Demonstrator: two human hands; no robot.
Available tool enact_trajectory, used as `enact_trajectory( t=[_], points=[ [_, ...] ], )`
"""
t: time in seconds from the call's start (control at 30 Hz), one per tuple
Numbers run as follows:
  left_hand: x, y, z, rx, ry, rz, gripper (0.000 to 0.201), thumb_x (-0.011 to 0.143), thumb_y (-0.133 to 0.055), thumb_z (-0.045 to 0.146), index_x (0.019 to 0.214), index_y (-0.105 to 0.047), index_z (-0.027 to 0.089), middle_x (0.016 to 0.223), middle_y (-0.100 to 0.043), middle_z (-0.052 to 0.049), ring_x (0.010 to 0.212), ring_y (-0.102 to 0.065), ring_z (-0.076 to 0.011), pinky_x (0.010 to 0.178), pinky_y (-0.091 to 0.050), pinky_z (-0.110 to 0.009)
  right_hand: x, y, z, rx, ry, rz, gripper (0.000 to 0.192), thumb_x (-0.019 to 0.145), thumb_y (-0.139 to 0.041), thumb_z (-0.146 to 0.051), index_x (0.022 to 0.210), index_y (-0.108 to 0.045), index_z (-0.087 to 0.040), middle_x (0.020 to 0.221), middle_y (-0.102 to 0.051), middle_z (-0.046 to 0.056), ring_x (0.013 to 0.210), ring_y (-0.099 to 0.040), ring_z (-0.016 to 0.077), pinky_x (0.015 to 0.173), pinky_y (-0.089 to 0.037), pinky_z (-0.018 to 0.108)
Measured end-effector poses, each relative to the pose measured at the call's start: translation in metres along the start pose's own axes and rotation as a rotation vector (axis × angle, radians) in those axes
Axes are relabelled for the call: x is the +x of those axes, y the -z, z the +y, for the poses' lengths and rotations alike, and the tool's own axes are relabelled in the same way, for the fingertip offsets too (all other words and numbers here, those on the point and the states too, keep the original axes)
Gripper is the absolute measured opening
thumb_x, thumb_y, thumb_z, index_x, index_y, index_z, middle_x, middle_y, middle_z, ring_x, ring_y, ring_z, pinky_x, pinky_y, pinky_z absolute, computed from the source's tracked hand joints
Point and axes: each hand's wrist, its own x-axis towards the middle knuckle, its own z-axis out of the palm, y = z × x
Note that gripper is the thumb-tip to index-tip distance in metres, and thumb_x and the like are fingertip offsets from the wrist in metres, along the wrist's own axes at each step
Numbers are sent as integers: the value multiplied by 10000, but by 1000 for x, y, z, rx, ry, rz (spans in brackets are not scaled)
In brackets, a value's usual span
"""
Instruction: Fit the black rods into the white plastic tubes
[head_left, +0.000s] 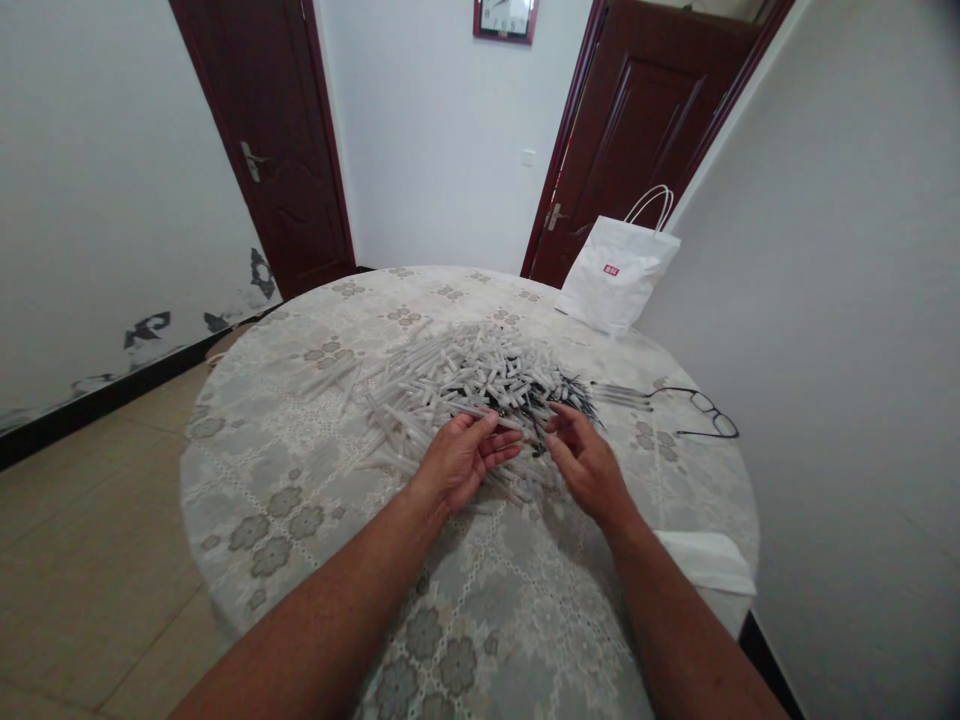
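A large heap of translucent white plastic tubes (420, 385), like pen barrels, lies on the round table. Thin black sticks (574, 392) are mixed into its right side. At the front of the heap, my left hand (466, 455) pinches a slim translucent tube (508, 424) between thumb and fingers, palm turned partly up. Just to the right, my right hand (589, 465) hovers with thumb and forefinger apart, close to the tube's end and some dark pieces. I see nothing clearly held between those fingers.
A patterned lace cloth (300, 580) covers the table. Several finished-looking dark-tipped pens (619, 396) lie beside black-framed glasses (705, 405) at right. A white paper bag (619, 275) stands at the back right. Folded white material (709, 562) lies by my right forearm.
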Motion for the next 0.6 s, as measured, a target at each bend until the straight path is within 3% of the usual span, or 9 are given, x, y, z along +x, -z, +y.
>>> enact_trajectory(
  t=[0.1, 0.23, 0.37, 0.6],
  points=[
    [2, 1, 6, -18, -34, 73, 185, 865, -717, 206, 899, -540, 164, 861, -741, -72, 846, -761, -232, 809, -624, -414, 11, 29, 24, -366, 4, 38, 246, 894, -566, -307, 1032, -732, -188, 944, -715, 86, 875, -653, 229, 834, -495, 361],
    [2, 0, 10, -19, -39, 114, 142, 900, -667, 206, 884, -533, 164, 859, -745, -83, 853, -761, -234, 794, -628, -420, 13, 46, 44, -530, -51, -187, 219, 863, -563, -255, 961, -751, -197, 944, -734, 81, 892, -666, 229, 846, -485, 345],
    [2, -1, 11, -18, -40, 117, 139, 911, -654, 206, 869, -530, 161, 860, -746, -83, 855, -761, -235, 779, -631, -409, 8, 37, 44, -572, -71, -361, 198, 851, -586, -227, 943, -761, -213, 952, -737, 71, 909, -666, 214, 843, -464, 303],
    [1, 0, 9, -14, -33, 90, 173, 888, -694, 215, 868, -533, 155, 855, -742, -89, 846, -759, -234, 781, -631, -404, 7, 17, 34, -810, -146, -364, 202, 880, -587, -242, 1006, -744, -229, 1031, -708, 87, 947, -650, 217, 772, -410, 269]
  ],
)
